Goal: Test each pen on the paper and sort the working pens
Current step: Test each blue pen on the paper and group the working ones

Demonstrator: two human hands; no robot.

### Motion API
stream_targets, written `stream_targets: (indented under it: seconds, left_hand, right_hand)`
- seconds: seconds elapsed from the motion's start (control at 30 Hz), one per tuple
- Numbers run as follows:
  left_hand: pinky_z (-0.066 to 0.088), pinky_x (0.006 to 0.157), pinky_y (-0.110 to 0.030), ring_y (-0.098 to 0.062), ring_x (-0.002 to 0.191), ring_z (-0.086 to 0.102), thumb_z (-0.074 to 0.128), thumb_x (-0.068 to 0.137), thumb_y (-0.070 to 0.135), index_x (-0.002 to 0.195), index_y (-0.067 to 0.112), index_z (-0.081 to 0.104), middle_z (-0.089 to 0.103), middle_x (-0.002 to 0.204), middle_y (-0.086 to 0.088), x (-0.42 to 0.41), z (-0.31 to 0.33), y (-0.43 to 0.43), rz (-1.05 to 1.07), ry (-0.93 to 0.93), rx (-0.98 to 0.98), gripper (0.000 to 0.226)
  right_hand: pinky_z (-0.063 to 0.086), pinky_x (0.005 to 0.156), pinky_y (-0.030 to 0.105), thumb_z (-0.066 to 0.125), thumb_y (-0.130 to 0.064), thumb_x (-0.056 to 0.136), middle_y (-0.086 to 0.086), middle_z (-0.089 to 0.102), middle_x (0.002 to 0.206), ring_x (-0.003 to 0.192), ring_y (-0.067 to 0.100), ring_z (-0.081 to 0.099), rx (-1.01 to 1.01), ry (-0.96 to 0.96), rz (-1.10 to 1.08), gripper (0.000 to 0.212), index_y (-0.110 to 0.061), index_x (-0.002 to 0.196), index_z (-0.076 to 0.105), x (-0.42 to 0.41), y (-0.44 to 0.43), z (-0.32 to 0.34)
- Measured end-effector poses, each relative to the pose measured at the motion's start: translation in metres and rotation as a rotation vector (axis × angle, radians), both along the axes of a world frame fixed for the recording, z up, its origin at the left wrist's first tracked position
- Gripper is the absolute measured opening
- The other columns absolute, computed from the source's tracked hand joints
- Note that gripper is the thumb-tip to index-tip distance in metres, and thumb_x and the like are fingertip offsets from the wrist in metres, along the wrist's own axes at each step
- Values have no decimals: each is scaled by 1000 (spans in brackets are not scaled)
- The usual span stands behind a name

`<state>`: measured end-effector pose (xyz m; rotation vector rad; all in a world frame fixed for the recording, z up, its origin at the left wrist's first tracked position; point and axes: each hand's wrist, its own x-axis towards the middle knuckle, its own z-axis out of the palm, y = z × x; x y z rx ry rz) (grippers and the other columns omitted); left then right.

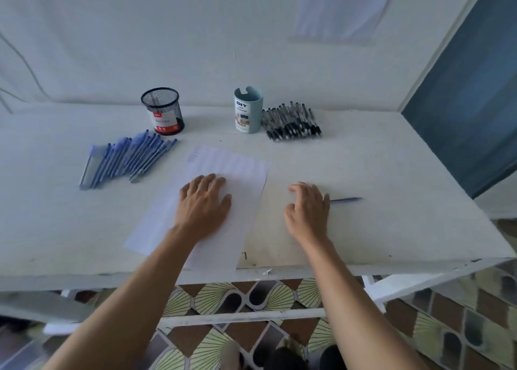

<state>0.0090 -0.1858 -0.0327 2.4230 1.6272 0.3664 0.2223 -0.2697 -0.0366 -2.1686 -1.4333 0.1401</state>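
A white sheet of paper (237, 171) lies slanted on the table in front of me. My left hand (202, 201) rests flat on it with fingers spread. My right hand (307, 210) hovers just right of the paper, fingers loosely curled, holding nothing. A single blue pen (345, 199) lies on the table beside that hand, its left end hidden behind it. Several blue pens (126, 159) are piled at the left. Several black pens (292, 122) are piled at the back, right of centre.
A black mesh pen cup (163, 110) stands behind the blue pens. A light teal pen cup (248, 109) stands left of the black pens. The white table (391, 173) has its front edge close to me, a wall behind and a dark panel at right.
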Motion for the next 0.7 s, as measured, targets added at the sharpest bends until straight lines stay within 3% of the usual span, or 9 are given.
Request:
stream_targets:
  seconds: [0.1, 0.17, 0.33, 0.43, 0.6, 0.7]
  left_hand:
    - [17, 117, -41, -24, 144, 27, 36, 99, 49, 143, 25, 45, 39, 155, 2, -1, 0, 0, -8, 9, 0, 51]
    - [19, 116, -42, -24, 143, 30, 30, 94, 52, 141, 25, 46, 41, 153, 2, -1, 1, -1, -8, 6, 6, 57]
    - [19, 117, -42, -23, 143, 30, 30, 91, 53, 141, 25, 47, 42, 153, 1, 0, 1, -3, 0, 12, 4, 59]
    - [17, 117, -41, -23, 144, 29, 30, 92, 53, 142, 25, 46, 41, 154, 2, 0, 2, -4, 10, 12, 0, 60]
    - [16, 118, -40, -22, 146, 26, 37, 99, 50, 145, 25, 44, 38, 156, 2, -3, -2, -1, 0, 6, -3, 52]
    - [16, 117, -38, -20, 146, 27, 43, 100, 49, 145, 25, 45, 40, 156, 4, -3, -3, 0, 19, -30, -19, 51]
  right_hand:
    - [40, 100, 47, 30, -10, 68, 14, 67, 107, 108, 38, 62, 118, 6, 35, 51, -3, 102, 67, 2, 4, -4]
    - [45, 91, 40, 31, -3, 67, 16, 68, 99, 95, 39, 65, 135, 44, 84, 48, 1, 99, 67, 6, 7, -6]
    - [48, 97, 34, 42, 21, 70, 9, 70, 106, 104, 28, 61, 104, 94, 158, 54, -6, 106, 72, 16, 10, 2]
    - [42, 91, 24, 46, 23, 70, 7, 73, 100, 103, 28, 60, 130, 39, 129, 52, -10, 99, 75, 20, 14, 2]
    - [41, 85, 28, 47, 20, 76, 7, 73, 104, 102, 29, 58, 115, 21, 149, 50, -13, 103, 74, -1, 35, 16]
    - [43, 84, 27, 48, 12, 85, 7, 72, 108, 105, 26, 62, 71, 125, 226, 44, -14, 110, 72, -24, 59, 31]
